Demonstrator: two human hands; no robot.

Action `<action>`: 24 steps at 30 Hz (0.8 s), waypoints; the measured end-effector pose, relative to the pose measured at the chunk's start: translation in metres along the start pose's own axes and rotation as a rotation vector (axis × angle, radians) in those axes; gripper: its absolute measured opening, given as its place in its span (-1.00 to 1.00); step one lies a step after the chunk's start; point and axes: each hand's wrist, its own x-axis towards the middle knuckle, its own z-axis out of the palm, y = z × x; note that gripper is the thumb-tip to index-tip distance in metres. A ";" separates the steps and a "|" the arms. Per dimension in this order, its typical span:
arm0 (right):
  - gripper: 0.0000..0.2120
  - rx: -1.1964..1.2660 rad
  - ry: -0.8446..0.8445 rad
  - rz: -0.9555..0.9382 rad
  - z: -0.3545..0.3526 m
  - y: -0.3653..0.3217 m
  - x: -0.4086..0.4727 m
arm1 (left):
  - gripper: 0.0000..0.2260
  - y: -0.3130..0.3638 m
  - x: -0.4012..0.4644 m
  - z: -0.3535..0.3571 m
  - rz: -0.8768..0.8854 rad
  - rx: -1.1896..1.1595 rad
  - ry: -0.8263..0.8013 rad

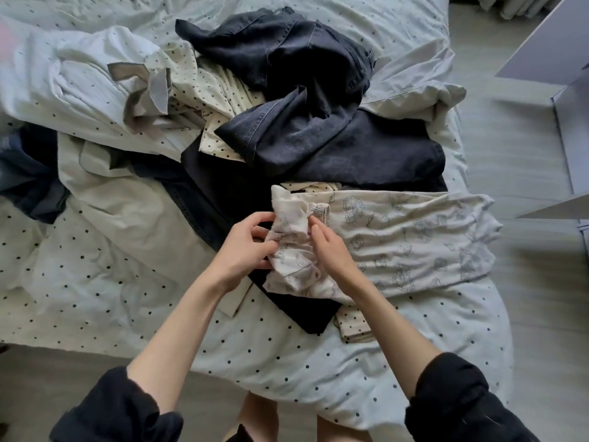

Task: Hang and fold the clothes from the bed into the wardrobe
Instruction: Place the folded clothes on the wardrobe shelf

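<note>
Left hand [247, 247]: I am pinching the bunched end of the floral garment [398, 237], fingers curled into it.
Right hand [330, 250]: I am pressing its folds, fingers loosely bent against the cloth.
Garment: it is lying half spread near the bed [287, 355] edge.
Progress: barely begun, I judge; dark jeans [318, 122] and a cream dotted garment [220, 90] are still lying heaped.
Wardrobe [561, 59]: standing open at my right.
</note>
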 end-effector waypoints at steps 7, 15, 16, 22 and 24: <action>-0.61 0.626 0.038 0.272 -0.096 0.029 0.003 | -0.58 0.032 0.027 0.111 0.146 0.192 -0.055; -0.62 0.492 0.136 0.300 -0.169 0.078 0.001 | -0.58 -0.009 0.079 0.213 0.107 0.670 -0.247; -0.61 0.438 0.133 0.292 -0.167 0.080 0.003 | -0.58 -0.012 0.079 0.207 0.109 0.663 -0.223; -0.70 -0.175 0.379 -0.008 -0.139 0.087 0.005 | -0.72 -0.017 0.057 0.148 0.291 0.328 0.308; -0.69 -0.197 0.336 -0.092 -0.125 0.085 0.004 | -0.73 -0.025 0.061 0.131 0.154 0.319 0.318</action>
